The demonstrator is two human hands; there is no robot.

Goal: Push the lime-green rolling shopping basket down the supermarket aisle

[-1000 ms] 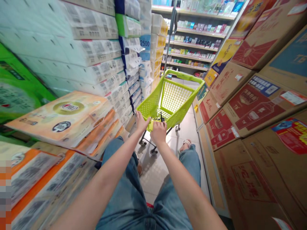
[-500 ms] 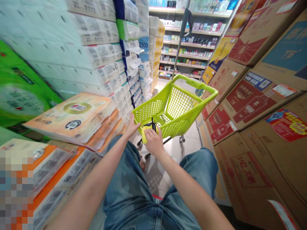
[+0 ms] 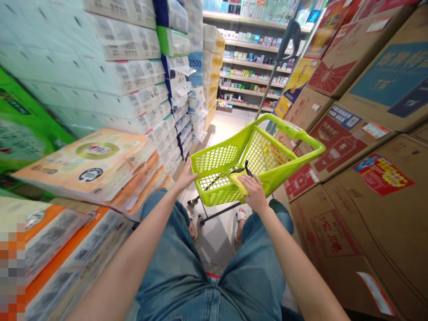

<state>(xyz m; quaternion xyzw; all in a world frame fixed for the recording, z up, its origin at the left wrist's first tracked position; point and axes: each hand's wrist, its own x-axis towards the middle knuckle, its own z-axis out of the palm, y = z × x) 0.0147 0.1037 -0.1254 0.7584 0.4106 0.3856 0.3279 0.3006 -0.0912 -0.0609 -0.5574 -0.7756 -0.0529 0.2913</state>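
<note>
A lime-green shopping cart basket (image 3: pixel 217 196) with lattice sides stands tilted across the aisle in front of my knees. My left hand (image 3: pixel 186 177) is at its near left corner, with the fingers against the rim. My right hand (image 3: pixel 254 191) grips a yellow cloth (image 3: pixel 239 183) on the near rim, further right. A black strap (image 3: pixel 246 167) sticks up beside the cloth. The cart's raised handle bar (image 3: pixel 306 138) is at the far right end.
Stacked tissue packs (image 3: pixel 133 76) line the left, with an orange-white pack (image 3: pixel 100 156) jutting out nearby. Cardboard boxes (image 3: pixel 377 223) wall the right. Behind are product shelves (image 3: pixel 254 62) and a tall pole with a dark grip (image 3: pixel 290 38).
My right hand has moved right along the near rim with the yellow cloth. The cart has shifted right and turned a little. My left hand stays at the left corner.
</note>
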